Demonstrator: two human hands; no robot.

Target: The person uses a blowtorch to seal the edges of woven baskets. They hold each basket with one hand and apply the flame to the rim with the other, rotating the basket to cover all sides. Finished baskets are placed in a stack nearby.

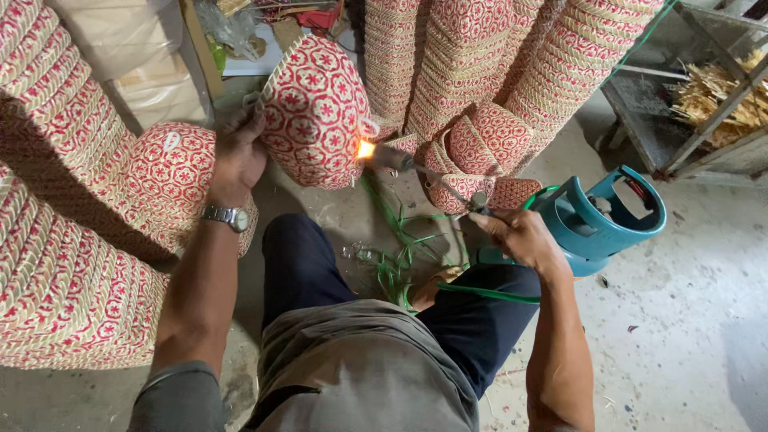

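Baskets everywhere in this head view, all woven straw-coloured strips with a red flower pattern, ribbed and a bit rough looking. The left hand (238, 154) is clenched on the rim of one rounded basket (314, 110), holding it up off the concrete floor (688, 320) with its bottom toward the camera. The right hand (522, 236) is wrapped around the grip of a thin metal torch (432, 176), and its small orange flame (366, 149) sits right against the basket's lower right side.

A green hose (488, 294) runs from near that hand across the dark trousers. Just right of the hand stands one teal gas cylinder (596, 220) with a ring handle on top. Loose green strips (396, 240) lie on the floor between the knees.

Nested stacks (480, 56) lean along the far edge of the floor, at least four columns, and two more piles (64, 240) fill the left edge. A few small lids or caps (488, 156) lie at their foot. One metal rack (704, 104) in the far right corner holds dry pale shavings. One steel watch (228, 216) is on the left wrist.
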